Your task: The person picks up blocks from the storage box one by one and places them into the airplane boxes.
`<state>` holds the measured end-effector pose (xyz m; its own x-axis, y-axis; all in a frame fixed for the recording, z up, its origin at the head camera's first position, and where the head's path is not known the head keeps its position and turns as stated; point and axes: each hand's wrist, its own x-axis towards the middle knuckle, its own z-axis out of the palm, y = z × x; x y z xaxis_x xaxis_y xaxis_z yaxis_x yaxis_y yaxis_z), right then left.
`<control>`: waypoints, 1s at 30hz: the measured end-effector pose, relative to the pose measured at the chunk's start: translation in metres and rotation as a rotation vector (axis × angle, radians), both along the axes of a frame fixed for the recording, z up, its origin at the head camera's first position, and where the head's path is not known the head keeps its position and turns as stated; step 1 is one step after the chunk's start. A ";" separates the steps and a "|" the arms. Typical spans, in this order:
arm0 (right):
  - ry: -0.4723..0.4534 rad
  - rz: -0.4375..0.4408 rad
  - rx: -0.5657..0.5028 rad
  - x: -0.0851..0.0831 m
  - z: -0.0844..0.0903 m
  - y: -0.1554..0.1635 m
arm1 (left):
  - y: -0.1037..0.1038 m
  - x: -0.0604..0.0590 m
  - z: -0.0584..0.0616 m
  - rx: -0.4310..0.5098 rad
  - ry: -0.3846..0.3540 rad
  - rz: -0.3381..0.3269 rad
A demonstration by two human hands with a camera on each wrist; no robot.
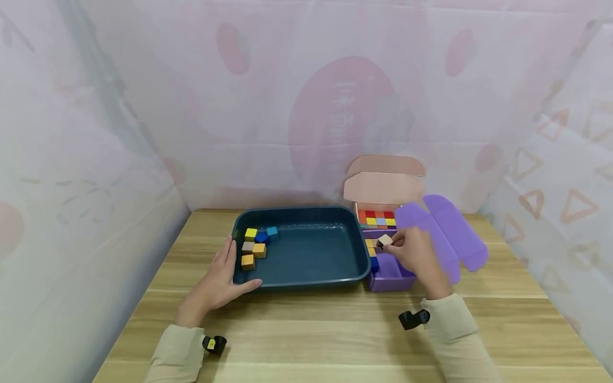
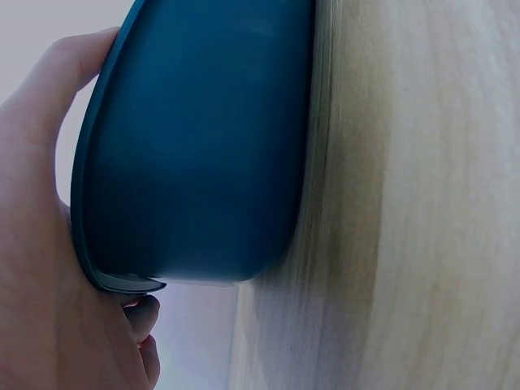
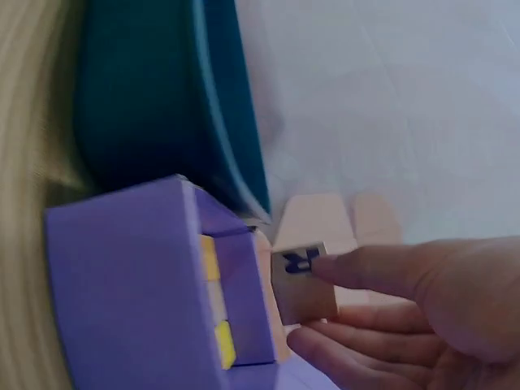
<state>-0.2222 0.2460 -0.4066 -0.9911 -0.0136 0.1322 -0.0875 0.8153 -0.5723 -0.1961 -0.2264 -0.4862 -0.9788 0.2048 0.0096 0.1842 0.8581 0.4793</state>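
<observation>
My right hand (image 1: pixel 413 254) pinches a pale wooden block (image 1: pixel 384 241) between thumb and fingers. In the right wrist view, a dark letter R marks the face of this wooden block (image 3: pixel 302 280). It is held above the purple box (image 1: pixel 391 285), whose left part contains a few blocks, yellow and blue among them. My left hand (image 1: pixel 217 282) rests on the near left corner of the dark teal tray (image 1: pixel 311 260), thumb at the front rim and straight fingers along the left side. Several blocks, including a yellow block (image 1: pixel 251 234), lie in the tray's left end.
Behind the purple box stands an open pink box (image 1: pixel 384 187) holding rows of coloured blocks. The purple lid (image 1: pixel 442 236) is folded out to the right. All stand on a wooden table (image 1: pixel 311 335), with a printed curtain (image 1: pixel 268 106) behind.
</observation>
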 end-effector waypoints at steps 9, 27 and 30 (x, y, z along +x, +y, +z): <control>0.009 -0.187 0.045 0.000 -0.031 -0.013 | 0.002 0.001 -0.004 0.017 -0.003 0.000; -0.025 -0.214 0.081 -0.011 -0.058 -0.016 | 0.005 0.001 0.000 0.021 0.008 -0.006; -0.028 -0.205 0.072 -0.012 -0.058 -0.017 | 0.005 0.002 0.000 0.024 0.005 -0.006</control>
<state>-0.2342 0.2288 -0.4644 -0.9774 0.1800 0.1110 0.0991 0.8535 -0.5116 -0.1944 -0.2214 -0.4861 -0.9774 0.2107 0.0194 0.1922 0.8453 0.4985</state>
